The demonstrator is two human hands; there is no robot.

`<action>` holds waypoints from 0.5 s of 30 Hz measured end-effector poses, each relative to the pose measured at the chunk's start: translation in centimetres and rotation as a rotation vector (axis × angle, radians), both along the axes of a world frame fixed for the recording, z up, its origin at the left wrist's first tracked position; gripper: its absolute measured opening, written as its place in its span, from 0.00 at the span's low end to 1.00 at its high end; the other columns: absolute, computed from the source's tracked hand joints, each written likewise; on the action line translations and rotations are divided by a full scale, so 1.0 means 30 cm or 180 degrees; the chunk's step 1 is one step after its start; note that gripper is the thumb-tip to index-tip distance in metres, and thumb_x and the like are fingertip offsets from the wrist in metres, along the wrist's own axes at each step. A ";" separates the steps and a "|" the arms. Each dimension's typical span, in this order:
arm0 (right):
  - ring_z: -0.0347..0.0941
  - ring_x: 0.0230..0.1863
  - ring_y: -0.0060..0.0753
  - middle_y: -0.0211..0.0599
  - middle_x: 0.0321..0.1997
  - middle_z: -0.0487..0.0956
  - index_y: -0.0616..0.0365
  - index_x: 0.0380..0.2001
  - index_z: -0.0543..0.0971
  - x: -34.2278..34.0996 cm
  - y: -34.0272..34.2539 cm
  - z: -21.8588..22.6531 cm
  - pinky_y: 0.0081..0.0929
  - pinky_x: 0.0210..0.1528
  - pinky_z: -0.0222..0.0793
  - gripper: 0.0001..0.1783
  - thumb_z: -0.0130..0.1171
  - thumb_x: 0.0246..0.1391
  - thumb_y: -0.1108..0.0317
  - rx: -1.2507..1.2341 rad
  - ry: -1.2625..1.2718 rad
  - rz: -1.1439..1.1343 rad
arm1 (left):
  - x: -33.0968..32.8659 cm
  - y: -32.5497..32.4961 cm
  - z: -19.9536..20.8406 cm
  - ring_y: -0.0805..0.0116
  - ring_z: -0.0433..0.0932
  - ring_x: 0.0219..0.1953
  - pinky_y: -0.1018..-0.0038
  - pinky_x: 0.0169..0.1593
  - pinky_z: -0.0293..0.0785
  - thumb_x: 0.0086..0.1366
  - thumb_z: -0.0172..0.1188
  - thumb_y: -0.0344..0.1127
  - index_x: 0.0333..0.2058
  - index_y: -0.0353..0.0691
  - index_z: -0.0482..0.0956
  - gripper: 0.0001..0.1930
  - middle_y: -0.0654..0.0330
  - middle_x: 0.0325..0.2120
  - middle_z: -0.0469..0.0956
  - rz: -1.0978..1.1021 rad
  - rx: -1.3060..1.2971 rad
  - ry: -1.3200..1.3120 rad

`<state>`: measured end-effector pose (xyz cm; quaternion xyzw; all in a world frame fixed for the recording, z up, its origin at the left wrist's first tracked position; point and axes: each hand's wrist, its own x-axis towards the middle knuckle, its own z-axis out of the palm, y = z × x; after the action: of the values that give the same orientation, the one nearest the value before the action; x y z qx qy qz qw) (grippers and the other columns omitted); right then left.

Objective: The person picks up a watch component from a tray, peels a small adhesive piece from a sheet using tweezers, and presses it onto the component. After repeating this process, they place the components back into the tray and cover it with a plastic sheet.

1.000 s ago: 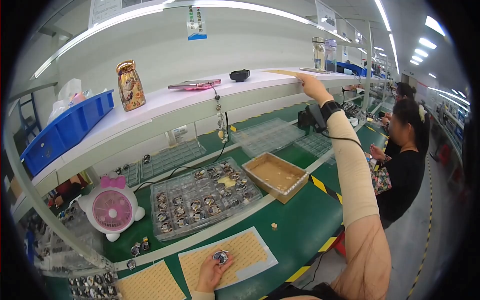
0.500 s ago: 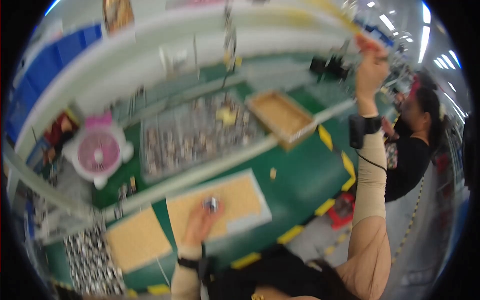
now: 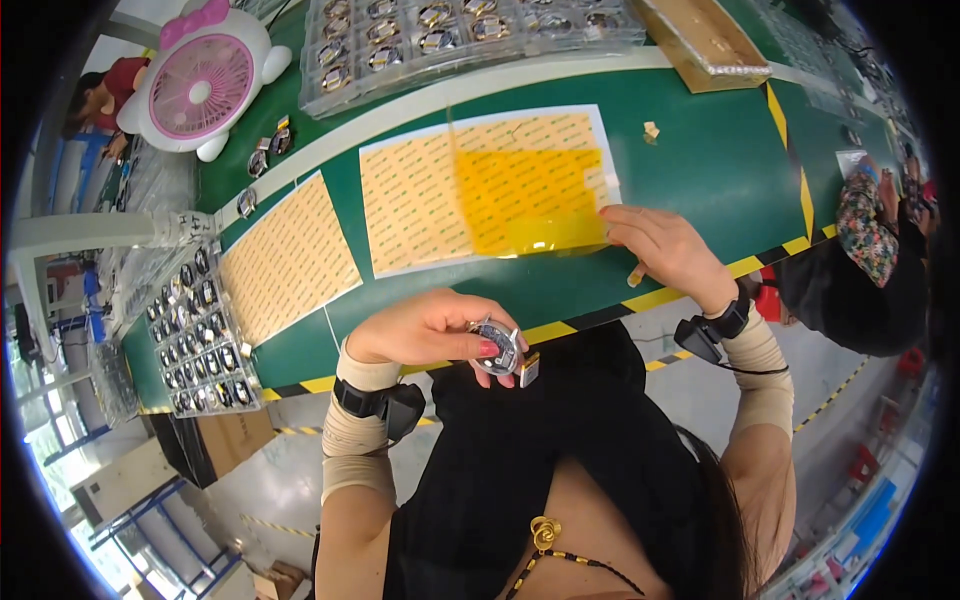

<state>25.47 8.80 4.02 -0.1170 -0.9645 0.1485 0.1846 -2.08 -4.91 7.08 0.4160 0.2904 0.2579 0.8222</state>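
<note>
Yellow film now lowered to centre frame, near the round part.
Right hand pinches the film between fingers; left hand curls fingers around the part.

I hold a see-through film, bright yellow, and a round part, silver-rimmed around a dark middle. Slanting green print patterns the tan sheet, showing through my film. Black-and-yellow tape stripes my green bench along its near edge.
</note>
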 end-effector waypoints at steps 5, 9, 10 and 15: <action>0.74 0.37 0.40 0.44 0.43 0.75 0.61 0.32 0.73 0.005 -0.004 -0.002 0.27 0.34 0.70 0.15 0.59 0.35 0.75 -0.0018 -0.0087 -0.0154 | -0.003 -0.033 -0.017 0.67 0.77 0.33 0.77 0.33 0.74 0.63 0.46 0.29 0.42 0.31 0.69 0.10 0.53 0.34 0.75 0.0217 0.0210 0.0171; 0.73 0.31 0.29 0.40 0.42 0.75 0.65 0.33 0.74 0.039 0.060 0.045 0.20 0.31 0.67 0.21 0.45 0.56 0.55 -0.0538 0.0935 -0.0807 | 0.016 0.031 -0.007 0.68 0.77 0.32 0.77 0.33 0.72 0.62 0.47 0.29 0.40 0.33 0.70 0.10 0.55 0.33 0.75 0.0234 0.0730 0.1295; 0.73 0.29 0.28 0.42 0.41 0.76 0.66 0.32 0.75 0.054 0.072 0.072 0.19 0.30 0.66 0.27 0.37 0.58 0.50 -0.1202 0.1272 -0.1065 | 0.024 0.048 -0.006 0.67 0.77 0.32 0.77 0.33 0.71 0.61 0.47 0.30 0.40 0.34 0.71 0.10 0.56 0.33 0.75 0.0152 0.0984 0.1825; 0.73 0.28 0.30 0.48 0.38 0.76 0.69 0.33 0.75 0.031 0.076 0.005 0.19 0.31 0.68 0.26 0.37 0.60 0.54 -0.4352 0.1509 -0.1146 | 0.095 0.140 -0.098 0.63 0.75 0.32 0.74 0.35 0.70 0.56 0.50 0.30 0.37 0.36 0.72 0.10 0.57 0.36 0.75 0.0435 0.2367 0.2534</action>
<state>26.39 11.07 4.17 -0.3267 -0.5573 0.7040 0.2952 0.76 -0.70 4.14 0.7243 0.4947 0.2187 0.4277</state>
